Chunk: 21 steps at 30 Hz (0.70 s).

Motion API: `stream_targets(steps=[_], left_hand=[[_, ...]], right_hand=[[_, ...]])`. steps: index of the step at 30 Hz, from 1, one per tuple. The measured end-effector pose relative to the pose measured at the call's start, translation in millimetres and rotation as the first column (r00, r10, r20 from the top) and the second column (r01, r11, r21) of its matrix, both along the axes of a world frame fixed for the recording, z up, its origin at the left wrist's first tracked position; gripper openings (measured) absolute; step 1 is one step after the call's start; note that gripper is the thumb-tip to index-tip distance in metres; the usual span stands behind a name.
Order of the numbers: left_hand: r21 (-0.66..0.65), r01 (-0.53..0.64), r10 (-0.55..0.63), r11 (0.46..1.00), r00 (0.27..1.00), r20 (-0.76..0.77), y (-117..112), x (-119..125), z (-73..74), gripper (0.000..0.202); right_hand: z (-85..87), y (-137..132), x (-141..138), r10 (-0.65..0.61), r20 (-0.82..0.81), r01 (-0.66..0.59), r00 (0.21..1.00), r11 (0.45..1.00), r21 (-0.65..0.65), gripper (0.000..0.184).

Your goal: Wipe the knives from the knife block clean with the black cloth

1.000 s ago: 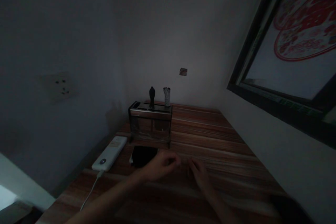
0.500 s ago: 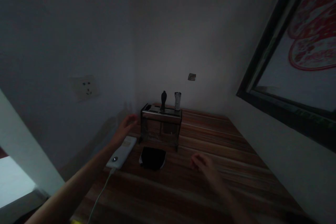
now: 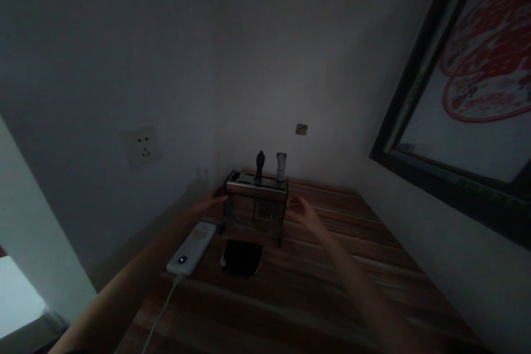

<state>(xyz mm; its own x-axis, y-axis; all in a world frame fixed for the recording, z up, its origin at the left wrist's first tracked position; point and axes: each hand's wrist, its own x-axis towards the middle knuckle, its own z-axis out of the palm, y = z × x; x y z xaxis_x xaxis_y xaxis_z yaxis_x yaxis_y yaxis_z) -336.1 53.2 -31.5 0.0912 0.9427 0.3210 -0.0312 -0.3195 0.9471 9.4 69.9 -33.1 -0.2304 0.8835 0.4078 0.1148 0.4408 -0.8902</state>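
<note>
A knife block with a metallic slotted top and see-through sides stands on the wooden table. A black handle and a pale, clear-looking handle stick up from its top. My left hand is at the block's left end, thumb and fingers apart, the thumb overlapping its front edge. At the right end is my right hand, fingers apart and fingertips at the side. In the dim light I cannot tell whether either hand presses on it. A dark, flat pouch-like item lies in front.
A white power bank with a cable plugged in lies left of the pouch-like item. Walls close in the wooden table at the back and sides. A socket is on the left wall, and a framed picture hangs at right.
My right hand has moved forward and left from over the table to the knife block's right end. My left hand has shifted slightly right and down onto its left end.
</note>
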Motion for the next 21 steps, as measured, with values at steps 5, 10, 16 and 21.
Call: stream_targets(steps=[5,10,16,21], left_hand=[[-0.044,0.079,-0.078,0.996,0.997,0.018,5.0,-2.5,0.4,0.064],[-0.076,0.108,-0.110,0.991,0.994,-0.019,6.9,-2.9,8.1,0.059],[-0.112,0.104,-0.109,0.988,0.993,-0.042,17.2,-7.3,10.7,0.065],[-0.100,0.142,-0.146,0.985,0.989,-0.027,17.8,-5.7,12.6,0.065]], right_hand=[[0.5,11.5,-7.7,0.176,0.019,-0.177,0.984,0.984,0.006,0.073],[1.2,22.9,-8.1,0.241,-0.003,-0.241,0.970,0.969,-0.047,0.083],[2.7,26.1,-9.5,0.297,-0.080,-0.303,0.952,0.949,-0.088,0.080],[5.9,23.3,-9.1,0.306,-0.076,-0.314,0.949,0.939,-0.139,0.078]])
